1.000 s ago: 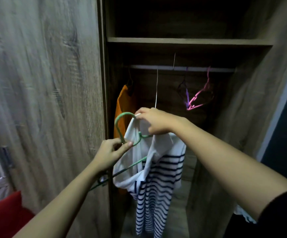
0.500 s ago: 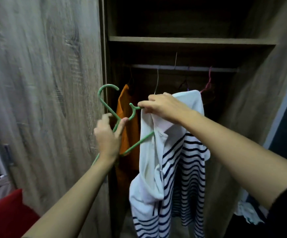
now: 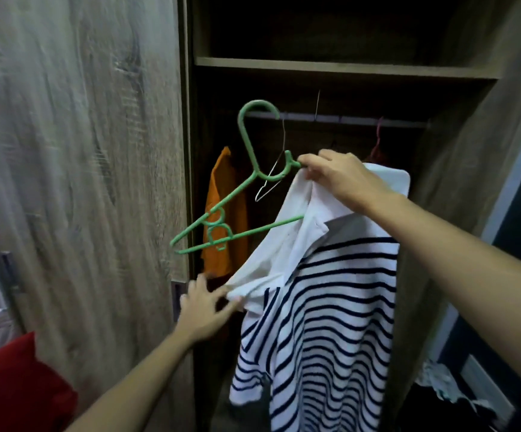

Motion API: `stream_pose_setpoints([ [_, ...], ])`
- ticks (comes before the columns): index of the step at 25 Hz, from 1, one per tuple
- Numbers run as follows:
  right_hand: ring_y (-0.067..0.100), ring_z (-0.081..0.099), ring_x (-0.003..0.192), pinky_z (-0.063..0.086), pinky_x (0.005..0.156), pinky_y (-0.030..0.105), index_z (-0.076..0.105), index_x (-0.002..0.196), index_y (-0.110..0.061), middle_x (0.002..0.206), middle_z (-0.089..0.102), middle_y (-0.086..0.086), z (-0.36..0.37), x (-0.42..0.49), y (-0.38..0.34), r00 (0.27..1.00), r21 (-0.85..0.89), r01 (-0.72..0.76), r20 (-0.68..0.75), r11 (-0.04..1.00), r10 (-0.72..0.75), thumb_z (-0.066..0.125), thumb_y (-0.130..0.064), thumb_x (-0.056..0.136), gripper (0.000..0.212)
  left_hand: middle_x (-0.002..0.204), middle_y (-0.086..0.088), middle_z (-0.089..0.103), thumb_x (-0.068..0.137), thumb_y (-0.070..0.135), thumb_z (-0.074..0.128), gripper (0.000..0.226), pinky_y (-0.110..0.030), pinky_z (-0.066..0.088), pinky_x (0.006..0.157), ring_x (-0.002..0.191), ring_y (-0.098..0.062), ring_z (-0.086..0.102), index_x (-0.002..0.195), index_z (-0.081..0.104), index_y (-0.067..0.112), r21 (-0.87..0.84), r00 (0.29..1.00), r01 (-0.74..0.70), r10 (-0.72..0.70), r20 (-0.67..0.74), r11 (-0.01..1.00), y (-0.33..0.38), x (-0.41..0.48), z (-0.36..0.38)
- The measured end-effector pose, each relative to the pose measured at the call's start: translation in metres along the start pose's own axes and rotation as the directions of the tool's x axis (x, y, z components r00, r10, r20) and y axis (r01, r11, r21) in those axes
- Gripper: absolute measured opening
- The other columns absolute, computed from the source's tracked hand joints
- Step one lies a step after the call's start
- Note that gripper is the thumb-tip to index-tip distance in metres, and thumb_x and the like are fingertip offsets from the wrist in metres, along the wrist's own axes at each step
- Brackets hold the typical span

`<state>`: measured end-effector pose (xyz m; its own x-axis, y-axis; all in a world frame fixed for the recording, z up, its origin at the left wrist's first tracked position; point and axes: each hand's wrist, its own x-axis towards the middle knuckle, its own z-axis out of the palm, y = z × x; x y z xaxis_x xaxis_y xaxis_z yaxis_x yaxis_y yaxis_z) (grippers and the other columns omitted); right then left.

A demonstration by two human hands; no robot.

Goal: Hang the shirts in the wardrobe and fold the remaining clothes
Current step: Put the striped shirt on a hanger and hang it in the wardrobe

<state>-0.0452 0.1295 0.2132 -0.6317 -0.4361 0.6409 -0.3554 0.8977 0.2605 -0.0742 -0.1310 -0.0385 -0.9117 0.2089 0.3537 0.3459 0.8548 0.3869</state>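
The right hand (image 3: 337, 176) was clenched around the collar of the striped shirt (image 3: 324, 307) together with one shoulder of the green hanger (image 3: 240, 188), holding both up in front of the open wardrobe (image 3: 331, 67), at about 12 o'clock from the left hand. The hanger sat tilted, its hook up at 11 o'clock from the right hand, just in front of the rail (image 3: 340, 120), and its free end pointing down toward 8 o'clock; its other end ran inside the shirt's white neck. The shirt hung down from that grip, stripes facing the camera. The left hand (image 3: 204, 307) was lower, at 7 o'clock from the right, fingers spread and pinching the white edge of a sleeve. Behind the hanger an orange garment (image 3: 225, 219) hung on the rail, with a thin wire hanger (image 3: 271, 179) beside it. A pink hanger (image 3: 379, 135) hung at 1 o'clock from the right hand. Something red (image 3: 13, 385) lay at the lower left.
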Motion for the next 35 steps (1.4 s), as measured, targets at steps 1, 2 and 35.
stream_pose_setpoints([
  [1,0.038,0.058,0.09,0.04,0.077,0.04,0.054,0.129,-0.012,0.101,0.058,0.017,0.001,-0.007,0.007,1.0,-0.005,-0.018,-0.007,1.0,0.018,0.047,-0.022,0.097,0.034,0.123,-0.005,0.046,0.083,0.068,0.026,0.062,-0.04,0.035,0.095,0.118,-0.026,0.041,0.113,0.063,0.03,-0.094,1.0,-0.001,0.0,-0.001,0.996,-0.005,0.007,-0.011],
  [2,0.039,0.059,0.085,0.043,0.074,0.042,0.056,0.126,-0.01,0.098,0.059,0.018,0.002,-0.014,0.013,1.0,-0.016,-0.019,-0.012,1.0,0.018,0.048,-0.021,0.096,0.034,0.109,-0.005,0.056,0.088,0.062,0.031,0.058,-0.035,0.039,0.088,0.108,-0.026,0.051,0.103,0.068,0.021,-0.18,1.0,0.002,-0.005,-0.019,0.984,-0.006,0.011,-0.023],
  [35,0.031,0.061,0.098,0.039,0.074,0.037,0.025,0.142,-0.035,0.1,0.065,0.005,0.037,-0.075,0.028,0.909,0.213,-0.414,0.157,0.885,0.387,0.011,-0.072,0.08,0.073,0.065,0.008,0.05,0.086,0.053,0.035,0.05,-0.027,0.032,0.054,0.059,-0.017,0.051,0.09,0.062,0.011,0.128,0.764,-0.462,0.467,-0.446,0.877,0.022,0.077,-0.167],
])
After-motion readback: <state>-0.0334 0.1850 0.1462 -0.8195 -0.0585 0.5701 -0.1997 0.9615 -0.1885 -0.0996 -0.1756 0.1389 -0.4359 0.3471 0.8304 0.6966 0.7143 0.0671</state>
